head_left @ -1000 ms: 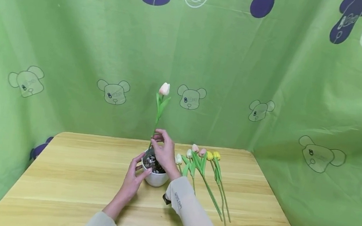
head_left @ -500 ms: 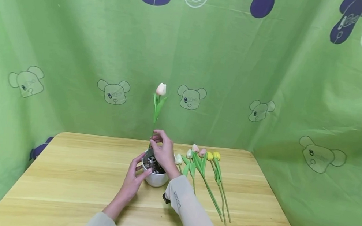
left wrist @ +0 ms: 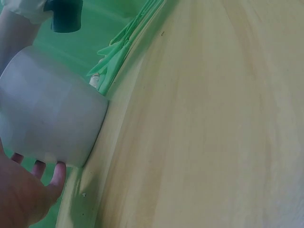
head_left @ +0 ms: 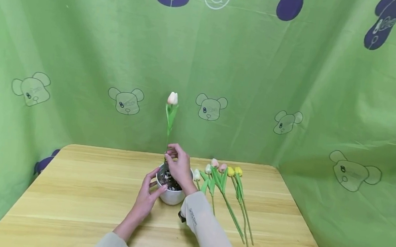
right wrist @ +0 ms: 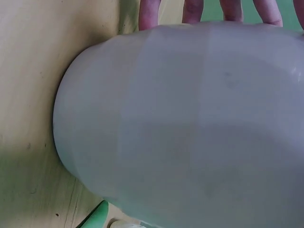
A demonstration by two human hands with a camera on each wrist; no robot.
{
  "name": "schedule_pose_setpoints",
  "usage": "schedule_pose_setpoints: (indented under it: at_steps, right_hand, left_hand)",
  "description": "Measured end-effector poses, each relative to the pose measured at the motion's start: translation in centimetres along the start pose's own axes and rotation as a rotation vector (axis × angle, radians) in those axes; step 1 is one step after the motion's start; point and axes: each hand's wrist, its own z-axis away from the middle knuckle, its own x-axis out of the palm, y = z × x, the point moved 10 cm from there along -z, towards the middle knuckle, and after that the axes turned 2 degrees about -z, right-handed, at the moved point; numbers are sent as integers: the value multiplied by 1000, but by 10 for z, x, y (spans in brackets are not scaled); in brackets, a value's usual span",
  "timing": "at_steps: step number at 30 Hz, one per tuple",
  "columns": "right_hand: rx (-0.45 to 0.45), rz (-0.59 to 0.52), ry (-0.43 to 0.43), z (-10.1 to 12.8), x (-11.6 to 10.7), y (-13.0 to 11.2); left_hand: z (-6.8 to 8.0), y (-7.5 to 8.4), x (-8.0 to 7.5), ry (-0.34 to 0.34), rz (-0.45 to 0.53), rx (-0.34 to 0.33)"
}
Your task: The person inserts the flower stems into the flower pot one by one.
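Observation:
A pale pink artificial tulip (head_left: 170,116) stands nearly upright over the white flower pot (head_left: 172,197). My right hand (head_left: 180,169) pinches its stem just above the far left rim. The stem's lower end is hidden behind the fingers and rim. My left hand (head_left: 147,194) holds the pot's left side, thumb at the front rim and fingers around the side. Dark soil with pale bits (head_left: 170,180) shows inside the pot. In the right wrist view, the pot's wall (right wrist: 180,123) fills most of the frame, with left-hand fingers (right wrist: 193,10) along its upper edge.
Several loose tulips lie on the wooden table (head_left: 78,191) right of the pot: white ones (head_left: 197,175), pink ones (head_left: 214,163) and yellow ones (head_left: 238,171). Their stems point toward the front. A green curtain (head_left: 254,69) hangs behind and at both sides.
The tulip's bloom has swung left, and its stem is now more upright. My right hand keeps its pinch on the stem; my left hand stays on the pot. The head view has shifted slightly.

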Motion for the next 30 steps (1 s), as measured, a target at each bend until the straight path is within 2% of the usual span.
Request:
schedule_pose_setpoints:
  at_steps: [10,19,30]
  right_hand:
    - [17,55,3,-2,1,4]
    - [44,63,-25,-3,5,7]
    - [58,77,-20,-4,5,12]
  left_hand:
    - [1,-1,1,-3,-9,-5]
    - [-1,1,-1,3,-14,14]
    - [-1,2,0,-1,-10,18]
